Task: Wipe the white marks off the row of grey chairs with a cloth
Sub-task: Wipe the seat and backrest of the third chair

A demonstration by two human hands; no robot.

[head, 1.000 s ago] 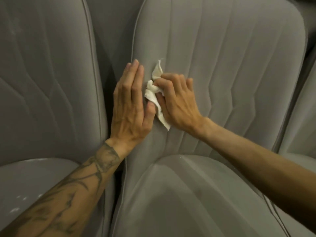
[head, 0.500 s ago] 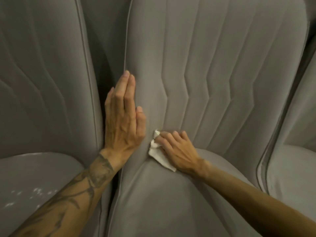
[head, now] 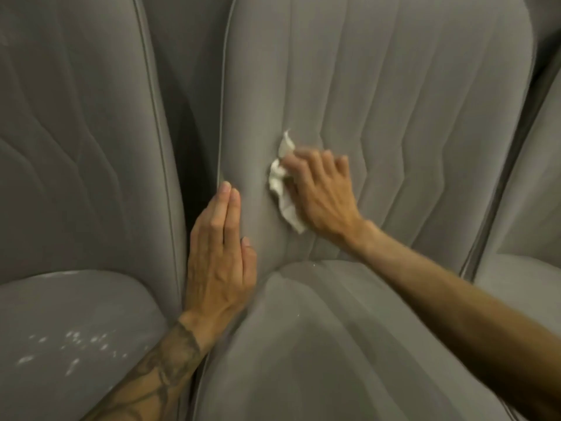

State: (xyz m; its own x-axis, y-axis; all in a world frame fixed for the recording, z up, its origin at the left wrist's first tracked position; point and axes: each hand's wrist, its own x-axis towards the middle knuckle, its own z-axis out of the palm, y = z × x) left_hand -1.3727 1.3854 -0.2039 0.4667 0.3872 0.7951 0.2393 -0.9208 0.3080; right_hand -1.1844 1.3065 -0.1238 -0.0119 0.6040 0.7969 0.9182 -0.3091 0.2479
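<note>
Wiping the middle backrest (head: 425, 101), the right hand (head: 321, 192) gripped the cloth (head: 280, 189) in curled fingers (head: 315, 161) while the left hand (head: 218, 262) lay flat and empty on it; the white marks (head: 73, 344) lower left of it seemingly needed wiping next.

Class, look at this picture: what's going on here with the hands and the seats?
A person is cleaning a row of grey chairs. The right hand holds a white cloth against the backrest of the middle chair. The left hand lies flat along that backrest's left edge. White marks show on the seat of the left chair, not yet wiped.
</note>
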